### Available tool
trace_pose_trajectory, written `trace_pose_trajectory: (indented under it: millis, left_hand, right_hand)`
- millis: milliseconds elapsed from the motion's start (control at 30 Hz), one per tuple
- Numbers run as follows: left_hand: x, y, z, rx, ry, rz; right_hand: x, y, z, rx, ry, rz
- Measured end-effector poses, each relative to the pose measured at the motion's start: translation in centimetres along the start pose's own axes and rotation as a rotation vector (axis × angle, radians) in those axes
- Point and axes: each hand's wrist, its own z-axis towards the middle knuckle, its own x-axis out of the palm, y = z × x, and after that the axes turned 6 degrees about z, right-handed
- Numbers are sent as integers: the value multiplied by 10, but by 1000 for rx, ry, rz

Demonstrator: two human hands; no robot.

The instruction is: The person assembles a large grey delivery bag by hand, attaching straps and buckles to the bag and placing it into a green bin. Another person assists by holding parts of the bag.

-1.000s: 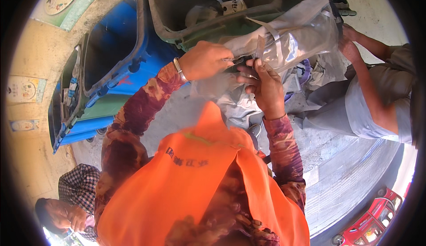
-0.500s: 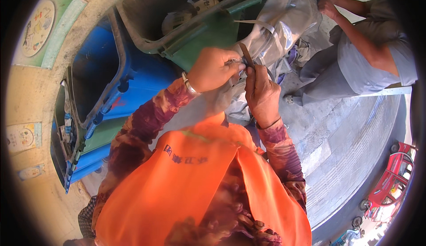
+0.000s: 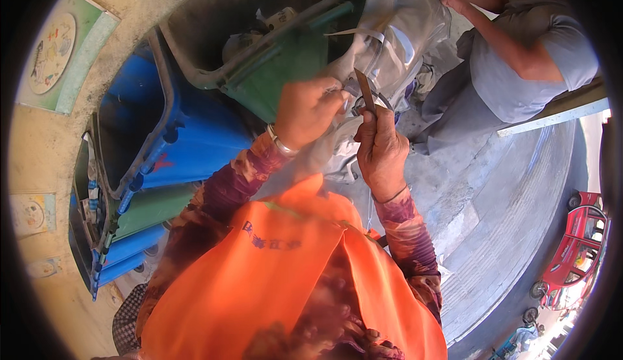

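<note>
A knife juts from the right grip clamped around it, near the left grip, pinched together, anything inside blurred.

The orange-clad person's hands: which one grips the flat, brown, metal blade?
The right hand, closed around the blade at its base; the left hand, with the pale, rounded bracelet, is off it.
</note>
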Motion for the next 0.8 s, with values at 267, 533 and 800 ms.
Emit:
trace_pose_trajectory:
  millis: [267, 533, 800]
  left_hand:
    - [39, -30, -1, 77, -103, -101]
    - [52, -49, -3, 43, -44, -130]
    - [54, -58, 2, -34, 16, -187]
  right_hand:
    - [-30, -1, -1, -189, -12, -133]
    - [-56, -5, -11, -174, -26, -267]
    - [-60, -18, -11, -212, -89, -266]
